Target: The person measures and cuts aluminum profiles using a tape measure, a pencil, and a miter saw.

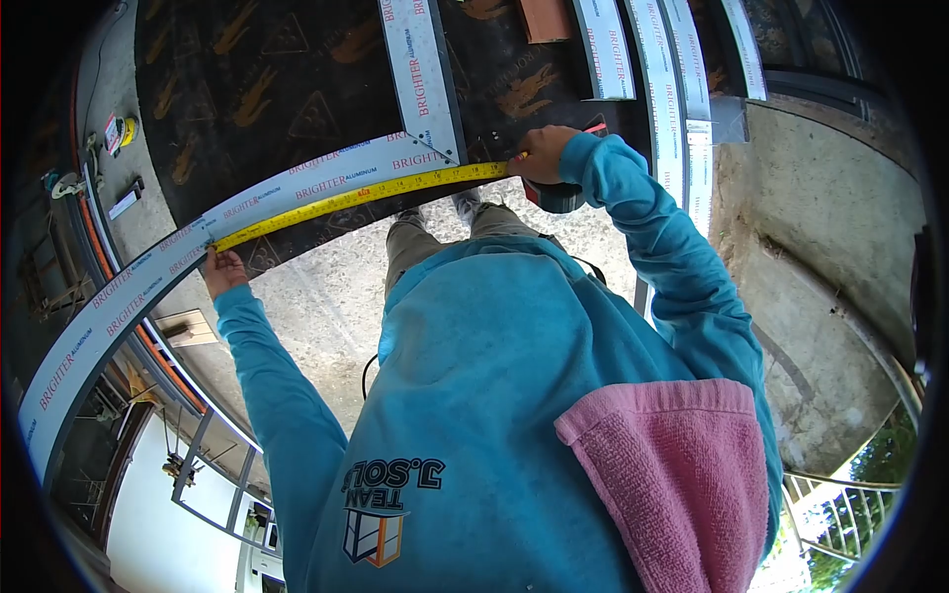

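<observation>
A yellow tape measure blade (361,194) stretches along the near edge of a long film-wrapped aluminum profile (326,178) printed with "BRIGHTER ALUMINUM". My left hand (226,271) pinches the blade's end at the left, against the profile's edge. At the other end, my right hand (544,154) is closed on the blade near a joint, where a second wrapped profile (420,74) meets the long one at an angle. A dark case with red parts (556,196) shows just below my right hand, partly hidden by the hand and sleeve.
The profiles lie on a dark printed board tabletop (287,59). More wrapped profiles (662,89) lie at the right, near a reddish-brown block (546,20). A yellow roll-like item (123,132) is on the floor at the left. A pink towel (672,465) hangs over my shirt.
</observation>
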`<state>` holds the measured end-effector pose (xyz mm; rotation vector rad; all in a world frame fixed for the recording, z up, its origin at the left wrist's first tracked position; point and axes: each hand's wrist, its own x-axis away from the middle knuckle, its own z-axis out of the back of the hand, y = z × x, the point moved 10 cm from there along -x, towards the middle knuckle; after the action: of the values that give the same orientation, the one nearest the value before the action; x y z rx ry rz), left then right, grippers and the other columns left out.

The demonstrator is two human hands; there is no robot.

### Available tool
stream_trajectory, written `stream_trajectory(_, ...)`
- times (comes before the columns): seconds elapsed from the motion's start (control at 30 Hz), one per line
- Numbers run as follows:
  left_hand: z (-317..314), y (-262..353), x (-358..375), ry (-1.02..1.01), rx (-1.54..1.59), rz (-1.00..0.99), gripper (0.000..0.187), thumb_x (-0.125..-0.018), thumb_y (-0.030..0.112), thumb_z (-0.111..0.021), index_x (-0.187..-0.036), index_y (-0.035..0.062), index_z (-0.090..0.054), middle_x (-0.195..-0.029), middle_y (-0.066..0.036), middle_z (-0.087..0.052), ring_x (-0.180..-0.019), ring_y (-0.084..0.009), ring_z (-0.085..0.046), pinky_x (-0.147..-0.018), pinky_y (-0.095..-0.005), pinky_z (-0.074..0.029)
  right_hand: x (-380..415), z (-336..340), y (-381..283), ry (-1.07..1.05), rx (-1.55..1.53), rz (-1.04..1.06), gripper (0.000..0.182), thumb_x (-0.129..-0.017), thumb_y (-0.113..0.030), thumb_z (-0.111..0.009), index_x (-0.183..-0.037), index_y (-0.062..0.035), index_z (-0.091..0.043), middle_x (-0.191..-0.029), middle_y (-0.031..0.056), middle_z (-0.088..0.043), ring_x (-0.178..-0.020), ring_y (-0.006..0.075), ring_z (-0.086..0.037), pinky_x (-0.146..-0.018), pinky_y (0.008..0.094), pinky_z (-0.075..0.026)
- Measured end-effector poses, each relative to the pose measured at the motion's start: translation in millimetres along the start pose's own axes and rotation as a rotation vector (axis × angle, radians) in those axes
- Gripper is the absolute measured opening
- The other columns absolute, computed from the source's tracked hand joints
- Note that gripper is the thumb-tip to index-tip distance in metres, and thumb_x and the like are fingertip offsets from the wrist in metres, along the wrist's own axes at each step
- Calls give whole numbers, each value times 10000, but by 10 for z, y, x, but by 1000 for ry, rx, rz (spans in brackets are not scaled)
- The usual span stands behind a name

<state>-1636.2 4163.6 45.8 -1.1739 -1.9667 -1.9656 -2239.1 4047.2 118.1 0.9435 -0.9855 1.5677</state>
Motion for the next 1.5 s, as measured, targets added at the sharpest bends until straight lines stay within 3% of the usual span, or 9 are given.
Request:
stream_trajectory(0.73,67,-37,-140,-61,43,38,140,-890,122,-618,-934,-8,-591,-821,-84,-607,-731,-154,-565,-648,-268,-507,-44,-37,60,44,-34,7,519,-893,-494,-445,-1203,-116,-615,-1061,177,-651,-919,310,-647,-845,373,-498)
stream_trajectory(0.83,14,-28,8,-113,188,106,141,-886,143,-620,-918,6,-604,-827,-80,-625,-756,-154,-588,-654,-263,-514,-61,-179,71,96,-166,282,524,-829,-541,-528,-1088,-109,-672,-1031,194,-653,-978,369,-613,-867,405,-471)
stream_trajectory(0.97,-1290,-259,1447,-391,-65,106,242,-918,215,-568,-1075,33,-591,-921,-82,-627,-799,-156,-609,-681,-262,-520,467,-460,-8,1,-344,567,301,-914,-238,-476,-1112,-95,-652,-1078,171,-622,-958,304,-610,-867,346,-482)
stream_trajectory(1.0,-1738,-442,1945,-546,-250,134,279,-937,233,-542,-1127,32,-572,-953,-88,-619,-794,-158,-605,-690,-261,-515,516,-527,-24,262,-222,817,294,-895,-158,-474,-1124,-84,-642,-1061,166,-623,-951,296,-611,-868,342,-488)
stream_trajectory(1.07,-2460,-945,2765,-908,-612,185,287,-952,257,-527,-1122,26,-546,-969,-100,-630,-804,-157,-626,-696,-267,-522,642,-542,-109,390,-300,921,309,-874,-98,-474,-1145,-55,-616,-1089,165,-612,-987,302,-596,-896,348,-476)
stream_trajectory(1.33,-3760,-1620,2958,-1240,-892,75,211,-895,217,-623,-901,7,-639,-768,-39,-644,-620,-88,-604,-541,-199,-461,738,-989,-151,732,-691,645,275,-867,-62,-475,-1119,-6,-568,-1012,150,-595,-969,305,-576,-874,357,-458)
stream_trajectory(1.4,-3934,-1655,2857,-1258,-944,75,211,-881,216,-642,-882,5,-645,-752,-39,-644,-604,-87,-597,-527,-206,-461,665,-1359,-177,595,-854,507,258,-865,-59,-480,-1101,-6,-571,-969,138,-590,-934,292,-578,-838,344,-463)
stream_trajectory(1.47,-4063,-1740,2694,-1266,-1041,99,209,-876,215,-649,-869,6,-649,-738,-43,-642,-606,-89,-598,-511,-207,-459,762,-1710,-283,738,-873,518,243,-862,-58,-486,-1085,-14,-574,-930,131,-581,-894,286,-574,-810,330,-464)
stream_trajectory(1.5,-4131,-1780,2620,-1274,-1082,77,206,-873,220,-655,-851,15,-648,-724,-43,-639,-604,-92,-600,-495,-206,-460,691,-1954,-333,549,-1101,398,228,-859,-62,-493,-1067,-25,-578,-914,122,-577,-875,279,-572,-795,329,-464)
